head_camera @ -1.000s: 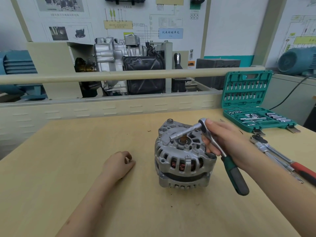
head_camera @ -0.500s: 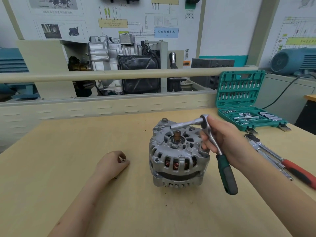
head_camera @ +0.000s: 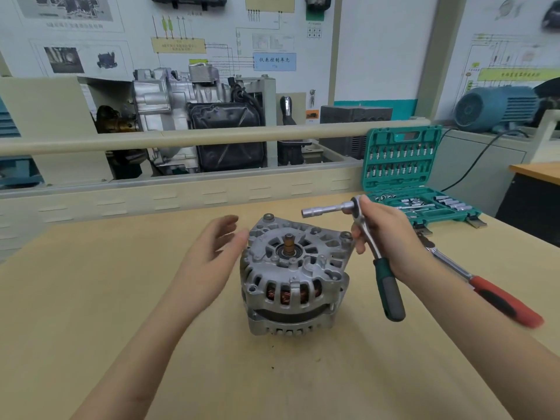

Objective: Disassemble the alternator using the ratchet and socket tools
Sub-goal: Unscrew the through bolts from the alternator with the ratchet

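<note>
Alternator (head_camera: pixel 295 280) sitting shaft-up mid table (head_camera: pixel 91 298), probably so the top bolts face the tool. Right hand (head_camera: pixel 391 237) wrapped round the green-handled ratchet (head_camera: pixel 377 256) up near its head, socket extension (head_camera: pixel 327 210) sticking out sideways, clear of the housing, likely hunting for the next bolt. Left hand (head_camera: pixel 212 259) loose, fingers spread, holding nothing, just beside the casing, looks ready to brace it. Count: one alternator, two ratchets with the red-handled spare (head_camera: pixel 485 289) on the table, one open socket case (head_camera: pixel 409 174).

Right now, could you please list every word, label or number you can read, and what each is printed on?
"仪表控制单元": blue label on the wall diagram board.
Yellow boxes, the green strip and poster captions: too blurred.
Socket case, ratchet, alternator: nothing readable.
</note>
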The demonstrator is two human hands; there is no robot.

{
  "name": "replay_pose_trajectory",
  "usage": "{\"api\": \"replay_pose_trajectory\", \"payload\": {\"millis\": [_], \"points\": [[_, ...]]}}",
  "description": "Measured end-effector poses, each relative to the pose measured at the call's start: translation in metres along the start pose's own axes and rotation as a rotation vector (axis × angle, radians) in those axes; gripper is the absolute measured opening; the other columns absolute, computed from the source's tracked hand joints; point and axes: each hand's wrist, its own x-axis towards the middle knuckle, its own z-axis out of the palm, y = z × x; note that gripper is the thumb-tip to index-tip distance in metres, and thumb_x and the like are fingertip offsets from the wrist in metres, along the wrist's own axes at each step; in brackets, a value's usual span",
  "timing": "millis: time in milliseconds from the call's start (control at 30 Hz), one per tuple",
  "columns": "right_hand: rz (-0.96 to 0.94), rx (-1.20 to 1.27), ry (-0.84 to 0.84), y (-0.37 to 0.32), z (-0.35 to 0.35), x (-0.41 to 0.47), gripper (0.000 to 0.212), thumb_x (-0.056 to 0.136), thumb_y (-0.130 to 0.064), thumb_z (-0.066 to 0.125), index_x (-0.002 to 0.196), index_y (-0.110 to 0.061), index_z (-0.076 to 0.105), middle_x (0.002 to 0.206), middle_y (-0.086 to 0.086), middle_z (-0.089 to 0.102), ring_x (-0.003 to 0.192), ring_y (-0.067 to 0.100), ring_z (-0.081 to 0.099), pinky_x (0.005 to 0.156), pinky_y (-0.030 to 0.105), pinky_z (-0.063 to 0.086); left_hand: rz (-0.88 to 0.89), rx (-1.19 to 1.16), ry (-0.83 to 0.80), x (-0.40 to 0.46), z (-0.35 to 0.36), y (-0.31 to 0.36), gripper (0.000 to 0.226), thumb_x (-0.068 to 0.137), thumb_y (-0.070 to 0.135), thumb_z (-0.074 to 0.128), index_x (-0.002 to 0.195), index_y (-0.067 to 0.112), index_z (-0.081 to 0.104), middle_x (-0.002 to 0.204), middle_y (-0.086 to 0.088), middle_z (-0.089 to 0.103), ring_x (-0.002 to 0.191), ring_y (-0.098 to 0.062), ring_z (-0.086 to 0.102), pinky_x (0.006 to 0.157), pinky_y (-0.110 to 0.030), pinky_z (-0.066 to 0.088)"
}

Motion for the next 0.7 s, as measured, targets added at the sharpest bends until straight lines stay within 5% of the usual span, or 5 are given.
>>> {"api": "replay_pose_trajectory", "payload": {"millis": [100, 200, 300, 700], "points": [[0.044, 0.022, 0.009, 0.007, 0.001, 0.006, 0.033, 0.096, -0.029, 0.043, 0.083, -0.005, 0.061, 0.046, 0.003, 0.054, 0.033, 0.015, 0.046, 0.037, 0.018, 0.04, 0.109, 0.066, -0.155, -0.022, 0.017, 0.013, 0.06, 0.071, 0.073, 0.048, 0.124, 0.051, 0.029, 0.123, 0.042, 0.033, 0.109, 0.03, 0.03, 0.084, 0.001, 0.031], [0.082, 0.089, 0.004, 0.012, -0.001, 0.008, 0.034, 0.095, -0.03, 0.042, 0.083, -0.005, 0.061, 0.045, 0.003, 0.053, 0.032, 0.015, 0.047, 0.037, 0.018, 0.041, 0.134, 0.242, -0.27, -0.029, 0.03, 0.01, 0.065, 0.067, 0.074, 0.048, 0.121, 0.06, 0.016, 0.134, 0.037, 0.021, 0.124, 0.018, 0.019, 0.104, -0.017, 0.024], [0.107, 0.108, 0.004, 0.013, -0.003, 0.007, 0.035, 0.095, -0.03, 0.042, 0.081, -0.004, 0.061, 0.045, 0.004, 0.053, 0.033, 0.016, 0.049, 0.039, 0.018, 0.043, 0.202, 0.376, -0.319, -0.025, 0.033, 0.003, 0.064, 0.061, 0.075, 0.047, 0.116, 0.057, 0.019, 0.131, 0.039, 0.015, 0.125, 0.022, 0.002, 0.109, -0.02, 0.01], [0.162, -0.242, -0.252, -0.017, -0.016, -0.046, 0.048, 0.077, -0.042, 0.048, 0.089, 0.003, 0.058, 0.054, 0.007, 0.057, 0.042, 0.022, 0.055, 0.051, 0.023, 0.05, 0.183, 0.283, -0.315, -0.02, 0.018, -0.001, 0.072, 0.05, 0.07, 0.062, 0.115, 0.057, 0.032, 0.118, 0.06, 0.012, 0.127, 0.021, 0.012, 0.11, -0.026, 0.021]]}}
